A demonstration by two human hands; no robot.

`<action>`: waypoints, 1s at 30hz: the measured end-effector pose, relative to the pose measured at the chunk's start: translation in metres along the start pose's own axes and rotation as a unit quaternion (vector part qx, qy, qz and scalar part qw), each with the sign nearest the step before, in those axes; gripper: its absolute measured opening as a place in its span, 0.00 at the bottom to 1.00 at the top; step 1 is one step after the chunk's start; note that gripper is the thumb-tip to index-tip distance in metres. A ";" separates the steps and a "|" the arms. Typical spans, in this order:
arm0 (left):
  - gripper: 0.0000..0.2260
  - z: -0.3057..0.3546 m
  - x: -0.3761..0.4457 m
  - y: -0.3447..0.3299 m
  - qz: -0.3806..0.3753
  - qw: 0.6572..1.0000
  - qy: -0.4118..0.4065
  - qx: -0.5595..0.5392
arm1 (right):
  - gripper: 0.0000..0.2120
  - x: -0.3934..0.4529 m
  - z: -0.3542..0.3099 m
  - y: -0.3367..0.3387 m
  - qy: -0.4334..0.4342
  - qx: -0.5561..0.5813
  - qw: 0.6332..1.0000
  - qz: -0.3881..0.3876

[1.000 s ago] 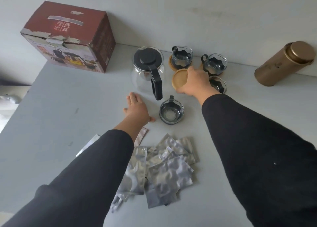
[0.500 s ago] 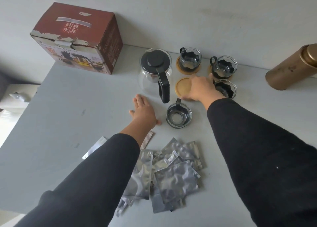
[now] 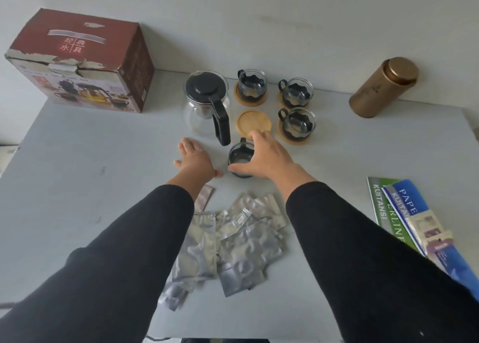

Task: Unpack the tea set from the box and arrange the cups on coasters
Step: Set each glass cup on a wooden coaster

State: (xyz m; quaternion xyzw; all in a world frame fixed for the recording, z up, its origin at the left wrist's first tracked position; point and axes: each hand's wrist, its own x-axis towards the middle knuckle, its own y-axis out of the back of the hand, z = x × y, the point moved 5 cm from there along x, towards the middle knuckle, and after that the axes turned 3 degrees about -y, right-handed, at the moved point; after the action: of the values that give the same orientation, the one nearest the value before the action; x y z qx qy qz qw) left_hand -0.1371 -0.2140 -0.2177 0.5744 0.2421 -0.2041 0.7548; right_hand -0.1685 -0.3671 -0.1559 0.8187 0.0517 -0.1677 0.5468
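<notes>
Three glass cups with black holders stand on round wooden coasters: one at the back [image 3: 252,84], one at the back right [image 3: 297,92] and one in front of it [image 3: 298,123]. An empty wooden coaster [image 3: 253,123] lies between the glass teapot [image 3: 206,104] and these cups. A fourth cup [image 3: 240,157] stands on the bare table just in front of that coaster. My right hand [image 3: 267,157] is curled around this cup, thumb on its near side and fingers over its right rim. My left hand [image 3: 195,160] lies flat on the table left of the cup, fingers spread.
The red tea set box [image 3: 85,63] stands at the back left against the wall. A gold canister [image 3: 382,87] lies at the back right. Several silver foil sachets [image 3: 233,239] are heaped between my arms. Booklets [image 3: 404,213] lie at the right edge of the grey table [image 3: 77,174].
My right hand let go of the wooden coaster, left flat beside the teapot, and came back to close around the cup in front of it. My left hand stayed flat on the table.
</notes>
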 end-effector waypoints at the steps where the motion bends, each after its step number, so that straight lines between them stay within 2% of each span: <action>1: 0.53 0.000 0.000 0.000 0.000 1.000 0.000 -0.003 | 0.45 -0.003 0.000 -0.006 -0.008 0.001 1.000 -0.001; 4: 0.53 -0.001 0.000 -0.001 0.005 1.000 -0.002 -0.008 | 0.47 -0.005 -0.001 -0.016 -0.017 -0.014 1.000 0.014; 9: 0.53 -0.001 0.001 -0.001 0.008 1.000 -0.006 -0.012 | 0.40 -0.002 -0.001 -0.020 -0.020 -0.062 0.997 0.038; 19: 0.52 0.000 0.000 0.000 0.004 1.000 -0.004 -0.012 | 0.36 0.033 0.015 0.049 0.025 -0.053 0.997 0.053; 30: 0.52 0.002 0.003 0.000 0.009 1.000 0.003 -0.013 | 0.35 0.086 0.006 0.052 0.061 -0.102 0.992 0.049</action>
State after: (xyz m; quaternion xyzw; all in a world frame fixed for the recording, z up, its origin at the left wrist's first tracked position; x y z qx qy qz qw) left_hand -0.1341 -0.2158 -0.2193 0.5674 0.2420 -0.1929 0.7631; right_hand -0.0750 -0.4021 -0.1410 0.7686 0.0617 -0.0839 0.6312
